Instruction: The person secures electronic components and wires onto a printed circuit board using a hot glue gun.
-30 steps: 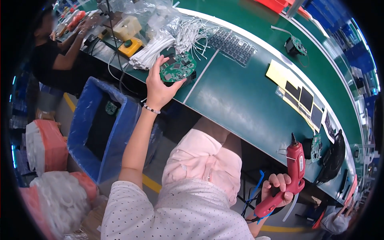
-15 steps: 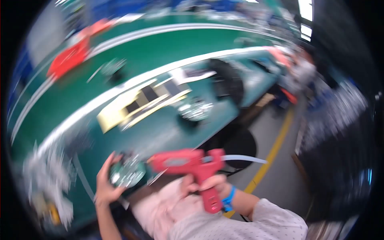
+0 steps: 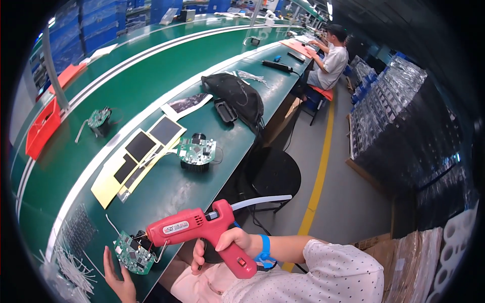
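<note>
While glue gun (image 3: pixel 202 230) aims, board (image 3: pixel 134 252) between hands.

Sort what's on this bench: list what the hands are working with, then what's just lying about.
In hand:
- red glue gun, gripped by the right hand
- green circuit board, steadied by the left hand

Lying about:
- second round board
- black bag
- yellow sheets with black pads
- white cable ties
- red bin

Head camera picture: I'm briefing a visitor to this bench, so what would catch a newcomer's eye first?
The red glue gun in the right hand, low in the middle, its nozzle at a green circuit board that the left hand touches at the green table's near edge. Further along lie yellow sheets with black squares and a black bag.
</note>
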The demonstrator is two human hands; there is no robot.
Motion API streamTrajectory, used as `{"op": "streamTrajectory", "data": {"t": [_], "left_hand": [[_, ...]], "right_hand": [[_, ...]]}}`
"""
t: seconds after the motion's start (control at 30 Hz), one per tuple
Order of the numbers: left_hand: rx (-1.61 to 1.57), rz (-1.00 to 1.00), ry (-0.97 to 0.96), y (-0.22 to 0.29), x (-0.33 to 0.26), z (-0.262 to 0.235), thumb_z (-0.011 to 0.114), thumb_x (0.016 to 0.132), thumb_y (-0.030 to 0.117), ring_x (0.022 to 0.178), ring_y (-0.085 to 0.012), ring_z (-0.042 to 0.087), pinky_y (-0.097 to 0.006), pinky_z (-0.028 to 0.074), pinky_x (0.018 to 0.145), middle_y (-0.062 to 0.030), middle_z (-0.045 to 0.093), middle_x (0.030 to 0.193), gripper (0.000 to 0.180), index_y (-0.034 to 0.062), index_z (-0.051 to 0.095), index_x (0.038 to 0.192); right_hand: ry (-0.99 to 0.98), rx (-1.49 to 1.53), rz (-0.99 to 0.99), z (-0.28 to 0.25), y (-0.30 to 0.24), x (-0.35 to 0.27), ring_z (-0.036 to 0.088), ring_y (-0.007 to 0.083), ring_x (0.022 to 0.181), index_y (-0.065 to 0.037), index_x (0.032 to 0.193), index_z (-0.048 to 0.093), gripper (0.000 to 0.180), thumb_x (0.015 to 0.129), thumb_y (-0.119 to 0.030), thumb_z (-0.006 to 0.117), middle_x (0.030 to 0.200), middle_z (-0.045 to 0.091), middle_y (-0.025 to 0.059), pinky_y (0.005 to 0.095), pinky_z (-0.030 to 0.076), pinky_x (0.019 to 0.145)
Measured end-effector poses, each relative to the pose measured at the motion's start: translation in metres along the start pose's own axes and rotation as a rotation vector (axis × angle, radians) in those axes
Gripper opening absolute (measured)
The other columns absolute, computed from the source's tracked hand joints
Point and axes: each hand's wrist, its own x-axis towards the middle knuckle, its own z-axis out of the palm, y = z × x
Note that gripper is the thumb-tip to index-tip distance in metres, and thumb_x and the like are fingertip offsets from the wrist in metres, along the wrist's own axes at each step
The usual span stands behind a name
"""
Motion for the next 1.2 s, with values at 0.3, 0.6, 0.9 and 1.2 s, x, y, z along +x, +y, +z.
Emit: {"op": "streamTrajectory", "data": {"t": [0.3, 0.6, 0.9, 1.2], "left_hand": [[0.186, -0.127, 0.219, 0.014, -0.045, 0.063, 0.059, 0.066, 0.005, 0.112, -0.0323, 0.043, -0.034, 0.03, 0.095, -0.0222, 0.043, 0.12, 0.062, -0.0077, 0.035, 0.122], [0.29, -0.139, 0.397, 0.014, -0.021, 0.08, 0.077, 0.055, 0.026, 0.107, -0.0366, 0.042, -0.041, 0.033, 0.092, -0.0209, 0.044, 0.116, 0.078, -0.0036, 0.039, 0.117], [0.076, -0.21, 0.602, 0.021, -0.008, 0.092, 0.082, 0.044, 0.02, 0.102, -0.0311, 0.048, -0.038, 0.038, 0.087, -0.0164, 0.05, 0.11, 0.086, 0.0004, 0.042, 0.117], [0.017, 0.047, 0.692, 0.012, 0.003, 0.089, 0.08, 0.044, 0.018, 0.1, -0.029, 0.051, -0.035, 0.042, 0.085, -0.0142, 0.049, 0.112, 0.086, 0.0025, 0.042, 0.119]], "right_hand": [[-0.018, 0.037, 0.069, -0.008, 0.005, 0.002, 0.05, 0.0356, 0.1, 0.004, 0.108, 0.048, 0.044, 0.08, -0.029, 0.047, 0.094, 0.055, 0.0178, 0.0423, 0.035, 0.092], [0.15, -0.106, 0.149, -0.01, 0.031, -0.032, 0.05, 0.0384, 0.099, -0.003, 0.111, 0.046, 0.06, 0.058, -0.027, 0.064, 0.093, 0.055, 0.017, 0.0518, 0.035, 0.094], [0.018, -0.155, 0.125, -0.01, 0.026, -0.027, 0.047, 0.0391, 0.106, -0.002, 0.106, 0.048, 0.057, 0.05, -0.008, 0.058, 0.099, 0.055, 0.0194, 0.0469, 0.034, 0.095], [-0.06, -0.09, 0.082, -0.012, 0.016, -0.005, 0.053, 0.0375, 0.093, -0.003, 0.092, 0.048, 0.044, 0.049, -0.006, 0.055, 0.085, 0.054, 0.0143, 0.0462, 0.043, 0.086]]}}
